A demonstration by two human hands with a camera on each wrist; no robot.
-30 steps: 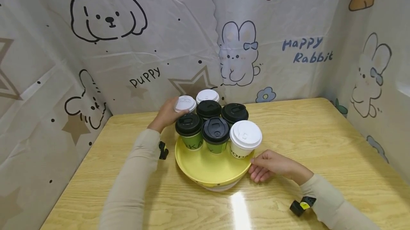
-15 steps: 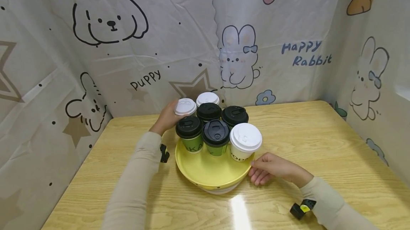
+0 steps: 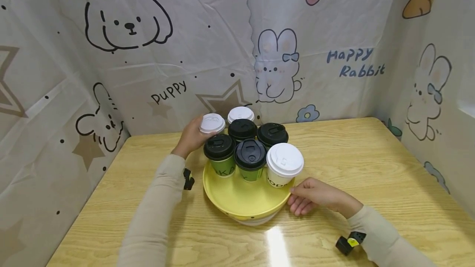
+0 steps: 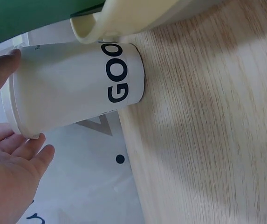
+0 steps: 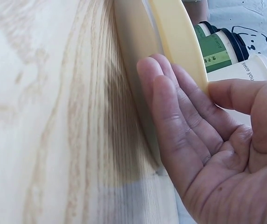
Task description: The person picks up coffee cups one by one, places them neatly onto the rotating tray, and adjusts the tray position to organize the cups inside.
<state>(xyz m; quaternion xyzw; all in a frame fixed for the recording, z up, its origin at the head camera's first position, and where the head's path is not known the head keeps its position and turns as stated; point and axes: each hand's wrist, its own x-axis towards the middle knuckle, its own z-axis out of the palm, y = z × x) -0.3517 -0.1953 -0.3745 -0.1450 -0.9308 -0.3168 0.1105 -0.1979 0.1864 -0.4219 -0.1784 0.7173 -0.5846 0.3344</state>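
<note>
My left hand holds a white paper cup by its white lid, with the thumb on one side and fingers on the other. This cup is just off the back left rim of a round yellow tray. Its base is lower than the tray's rim, close to the tabletop; whether it touches the wood I cannot tell. At the tray's right edge, my right hand pinches the rim between thumb and fingers. Green cups with black lids and a white-lidded cup stand upright on the tray.
Another white-lidded cup is at the back, partly hidden. A pale base shows beneath the tray. The wooden table ends against a printed cloth backdrop behind and at both sides.
My left hand and the white paper cup have shifted slightly left, away from the black-lidded cups. The right hand and the tray stay in place.
</note>
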